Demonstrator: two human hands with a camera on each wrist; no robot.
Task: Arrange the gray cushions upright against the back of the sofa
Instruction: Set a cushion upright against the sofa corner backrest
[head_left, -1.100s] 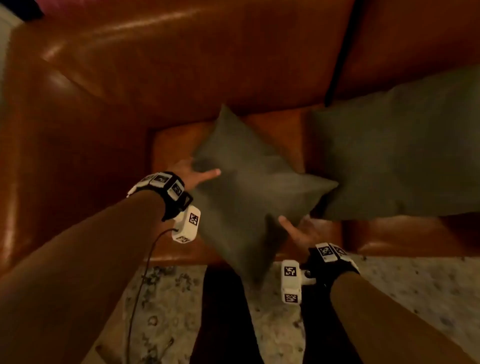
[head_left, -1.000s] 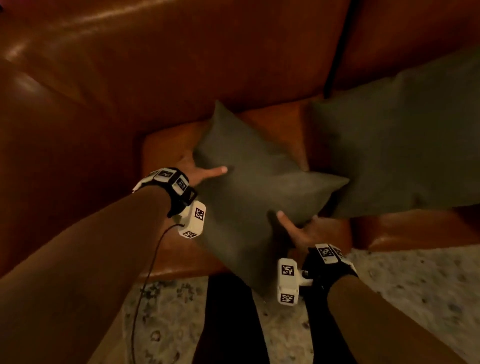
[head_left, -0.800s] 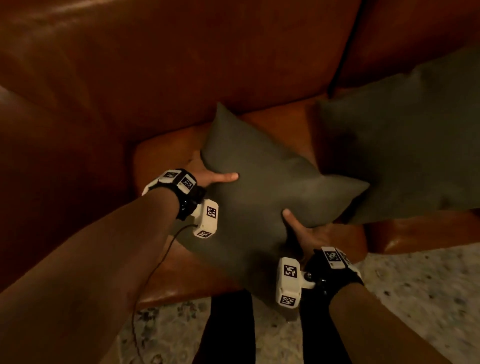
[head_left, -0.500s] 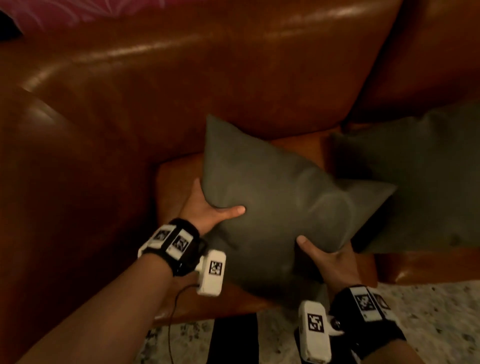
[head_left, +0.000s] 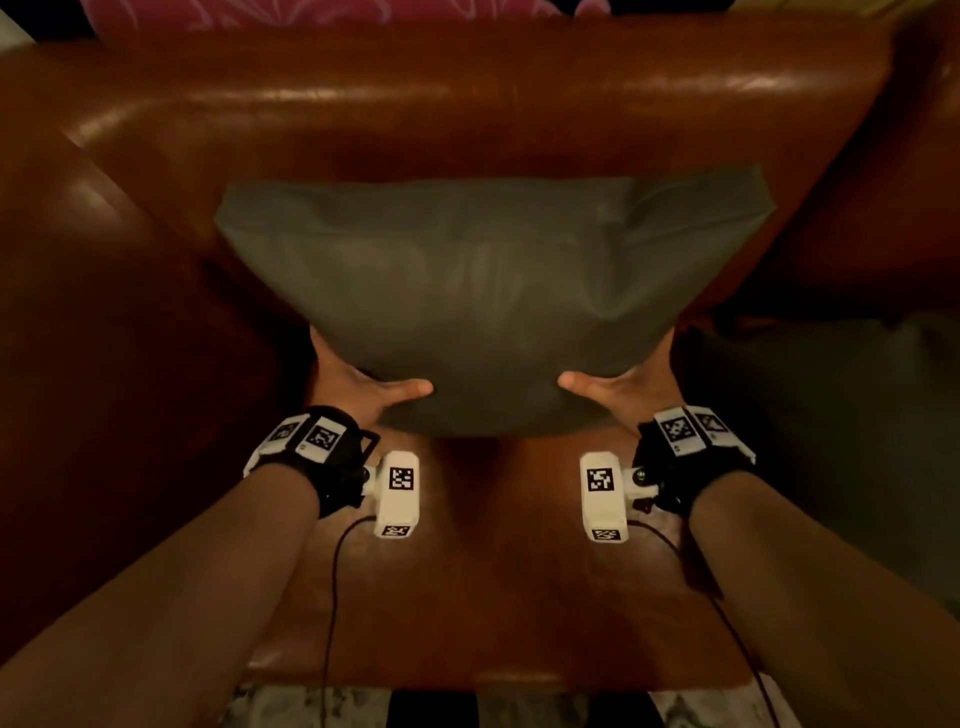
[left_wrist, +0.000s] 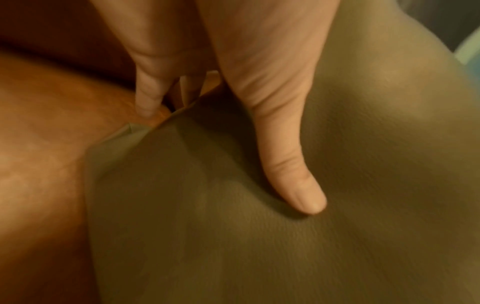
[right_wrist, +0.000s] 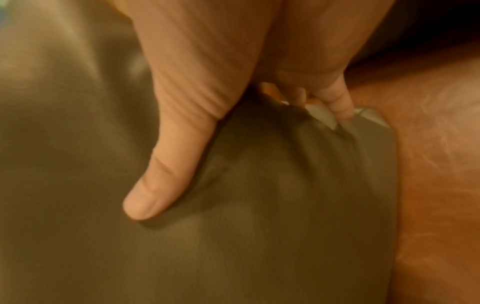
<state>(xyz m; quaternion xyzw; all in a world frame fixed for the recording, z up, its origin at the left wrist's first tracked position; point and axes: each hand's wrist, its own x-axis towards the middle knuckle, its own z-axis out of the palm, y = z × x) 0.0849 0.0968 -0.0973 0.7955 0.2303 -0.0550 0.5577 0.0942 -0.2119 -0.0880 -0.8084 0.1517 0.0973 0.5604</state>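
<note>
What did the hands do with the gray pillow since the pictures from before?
The gray cushion was tilted like a diamond over the seat; now it is turned square and pushed up against the sofa back. The left hand and right hand slid to its lower corners. Both hands kept hold of it throughout. The second cushion stayed on the right.

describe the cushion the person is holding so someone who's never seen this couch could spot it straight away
Start at the brown leather sofa and look at its backrest. The gray cushion stands against it, gripped at its lower corners by the left hand and the right hand. The second gray cushion, further right in shadow, is held by nobody.
</note>
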